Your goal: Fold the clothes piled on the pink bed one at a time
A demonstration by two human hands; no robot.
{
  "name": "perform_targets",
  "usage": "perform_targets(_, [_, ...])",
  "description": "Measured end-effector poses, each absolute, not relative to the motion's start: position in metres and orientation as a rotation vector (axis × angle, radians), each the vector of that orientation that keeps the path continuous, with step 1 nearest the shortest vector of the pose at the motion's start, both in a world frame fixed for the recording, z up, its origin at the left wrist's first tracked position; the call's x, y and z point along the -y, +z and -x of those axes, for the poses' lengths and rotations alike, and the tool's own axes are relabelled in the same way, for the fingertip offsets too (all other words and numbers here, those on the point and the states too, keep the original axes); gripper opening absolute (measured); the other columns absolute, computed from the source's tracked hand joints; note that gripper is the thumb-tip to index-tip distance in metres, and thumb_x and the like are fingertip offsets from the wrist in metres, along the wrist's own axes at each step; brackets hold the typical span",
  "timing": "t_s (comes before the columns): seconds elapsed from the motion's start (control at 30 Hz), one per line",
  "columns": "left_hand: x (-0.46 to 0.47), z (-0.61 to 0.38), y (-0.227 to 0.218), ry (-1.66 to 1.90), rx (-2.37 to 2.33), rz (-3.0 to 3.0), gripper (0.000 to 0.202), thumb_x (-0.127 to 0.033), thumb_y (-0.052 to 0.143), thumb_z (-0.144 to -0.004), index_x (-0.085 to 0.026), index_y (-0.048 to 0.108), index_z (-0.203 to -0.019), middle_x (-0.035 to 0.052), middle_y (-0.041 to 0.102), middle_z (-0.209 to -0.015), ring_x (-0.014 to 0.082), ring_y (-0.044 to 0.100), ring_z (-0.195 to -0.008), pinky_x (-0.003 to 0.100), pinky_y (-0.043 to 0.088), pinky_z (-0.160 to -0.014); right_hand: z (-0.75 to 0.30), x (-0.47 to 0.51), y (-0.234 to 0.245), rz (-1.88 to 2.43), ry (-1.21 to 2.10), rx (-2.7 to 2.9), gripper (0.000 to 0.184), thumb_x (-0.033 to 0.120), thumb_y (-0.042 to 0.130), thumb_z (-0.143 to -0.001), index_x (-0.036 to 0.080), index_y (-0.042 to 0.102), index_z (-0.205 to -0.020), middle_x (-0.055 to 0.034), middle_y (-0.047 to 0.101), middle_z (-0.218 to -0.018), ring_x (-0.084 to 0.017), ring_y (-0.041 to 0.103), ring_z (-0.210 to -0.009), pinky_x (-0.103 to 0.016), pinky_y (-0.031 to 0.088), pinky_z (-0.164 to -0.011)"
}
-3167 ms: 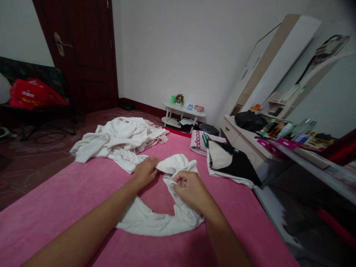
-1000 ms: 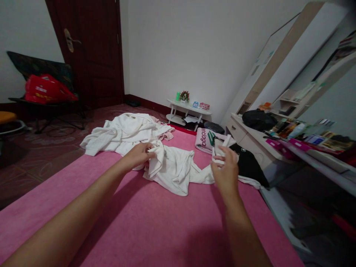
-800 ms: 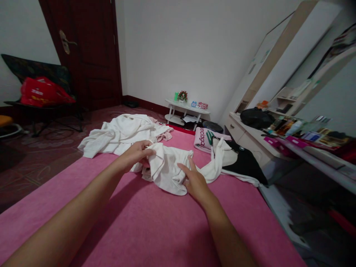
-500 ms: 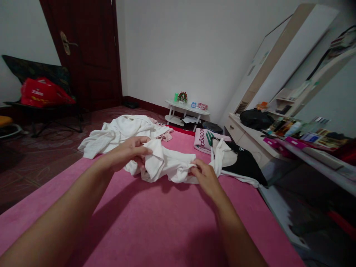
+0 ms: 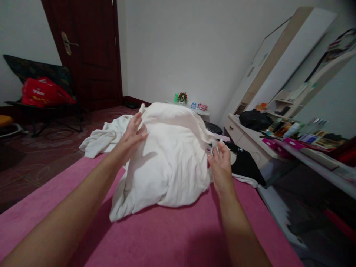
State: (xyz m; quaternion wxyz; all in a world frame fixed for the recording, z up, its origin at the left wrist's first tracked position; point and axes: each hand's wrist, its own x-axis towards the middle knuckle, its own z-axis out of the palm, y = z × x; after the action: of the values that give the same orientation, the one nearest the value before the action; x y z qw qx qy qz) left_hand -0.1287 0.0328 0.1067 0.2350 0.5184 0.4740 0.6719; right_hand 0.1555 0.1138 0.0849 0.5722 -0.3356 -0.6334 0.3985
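Observation:
A white garment point(image 5: 169, 163) billows up between my two hands, its far edge raised in an arch and its near edge on the pink bed cover point(image 5: 178, 237). My left hand point(image 5: 133, 135) is at its left side, fingers spread and apart, with no visible grip. On the right, my right hand point(image 5: 221, 163) is beside the garment's edge, fingers also apart; whether the fingertips touch the cloth I cannot tell. What kind of garment it is does not show clearly.
A rumpled white clothing pile point(image 5: 104, 135) lies at the bed's far left. Black clothing point(image 5: 249, 165) lies at the right edge, close to a dresser point(image 5: 244, 135). Beyond the bed are a small white table point(image 5: 205, 112) and a chair holding a red bag point(image 5: 46, 92).
The bunched white garment has been opened out and flung upward, now spread wide. Both hands have let go of their pinch and moved apart and up, fingers spreading.

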Motion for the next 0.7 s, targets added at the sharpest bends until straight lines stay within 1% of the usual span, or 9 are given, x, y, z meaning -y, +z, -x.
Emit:
perform_targets(0.07, [-0.051,0.129,0.082,1.694,-1.542,-1.603,0.083,-0.046,0.063,-0.077,-0.03,0.021,-0.148,0.0057,0.014,-0.158,0.0311,0.018,-0.143,0.05,0.026,-0.112,-0.154,-0.131,0.062,0.905,0.819,1.555,0.068,0.04,0.058,-0.078,0.027,0.03,-0.139,-0.0104,0.028,-0.151,-0.022,0.029,-0.138,-0.044,0.035,-0.106])
perform_targets(0.13, [-0.058,0.129,0.057,1.492,-1.729,-1.776,0.078,-0.049,0.06,-0.08,-0.025,0.027,-0.147,0.0081,0.01,-0.159,0.0303,0.011,-0.144,0.05,0.018,-0.115,-0.151,-0.136,0.044,1.01,0.747,1.73,0.071,0.036,0.058,-0.077,0.024,0.029,-0.14,-0.0116,0.018,-0.155,-0.024,0.019,-0.143,-0.048,0.029,-0.11])
perform_targets(0.23, [-0.059,0.126,0.031,1.224,-1.801,-2.015,0.055,-0.05,0.052,-0.086,-0.022,0.05,-0.134,0.0093,0.021,-0.156,0.0292,0.016,-0.144,0.048,0.019,-0.115,-0.144,-0.129,0.029,1.044,0.688,2.04,0.048,0.027,0.057,-0.076,0.02,0.052,-0.124,-0.0128,0.033,-0.148,-0.023,0.029,-0.139,-0.045,0.026,-0.111])
perform_targets(0.3, [-0.058,0.121,0.02,1.065,-1.822,-2.119,0.049,-0.048,0.048,-0.088,-0.021,0.056,-0.129,0.011,0.029,-0.153,0.0295,0.02,-0.143,0.049,0.021,-0.113,-0.141,-0.125,0.021,1.011,0.715,2.226,0.036,0.02,0.056,-0.075,0.019,0.061,-0.11,-0.0119,0.045,-0.139,-0.022,0.04,-0.132,-0.04,0.03,-0.109])
perform_targets(0.4, [-0.059,0.117,0.006,0.806,-1.888,-2.16,0.049,-0.046,0.043,-0.091,-0.02,0.054,-0.132,0.0139,0.037,-0.149,0.0294,0.026,-0.14,0.052,0.019,-0.112,-0.143,-0.126,0.006,0.967,0.674,2.413,0.051,0.013,0.059,-0.069,0.018,0.056,-0.119,-0.0113,0.05,-0.135,-0.022,0.045,-0.128,-0.038,0.033,-0.107])
perform_targets(0.47, [-0.06,0.116,-0.002,0.659,-1.915,-2.159,0.048,-0.046,0.038,-0.093,-0.021,0.056,-0.13,0.0137,0.042,-0.145,0.0292,0.029,-0.139,0.054,0.015,-0.113,-0.145,-0.131,-0.005,0.985,0.574,2.446,0.063,0.014,0.062,-0.067,0.016,0.049,-0.128,-0.0128,0.049,-0.136,-0.023,0.044,-0.128,-0.039,0.031,-0.108])
perform_targets(0.53, [-0.06,0.116,-0.007,0.594,-1.932,-2.163,0.047,-0.046,0.035,-0.095,-0.022,0.058,-0.128,0.013,0.045,-0.143,0.0288,0.03,-0.139,0.055,0.014,-0.113,-0.145,-0.133,-0.013,1.028,0.47,2.41,0.063,0.018,0.064,-0.069,0.016,0.047,-0.13,-0.0132,0.049,-0.136,-0.024,0.044,-0.126,-0.042,0.031,-0.107])
perform_targets(0.6, [-0.061,0.116,-0.01,0.608,-1.959,-2.158,0.046,-0.045,0.035,-0.095,-0.022,0.058,-0.127,0.0128,0.046,-0.143,0.0282,0.031,-0.138,0.054,0.015,-0.112,-0.143,-0.133,-0.016,1.066,0.391,2.35,0.053,0.019,0.063,-0.073,0.018,0.051,-0.124,-0.0116,0.054,-0.129,-0.024,0.048,-0.119,-0.042,0.034,-0.104])
perform_targets(0.7, [-0.062,0.115,-0.012,0.677,-1.955,-2.132,0.043,-0.043,0.037,-0.094,-0.022,0.061,-0.123,0.0121,0.051,-0.139,0.0271,0.036,-0.136,0.053,0.017,-0.113,-0.142,-0.13,-0.015,1.086,0.397,2.281,0.018,0.018,0.057,-0.078,0.02,0.062,-0.095,-0.0078,0.063,-0.107,-0.024,0.054,-0.105,-0.038,0.04,-0.094])
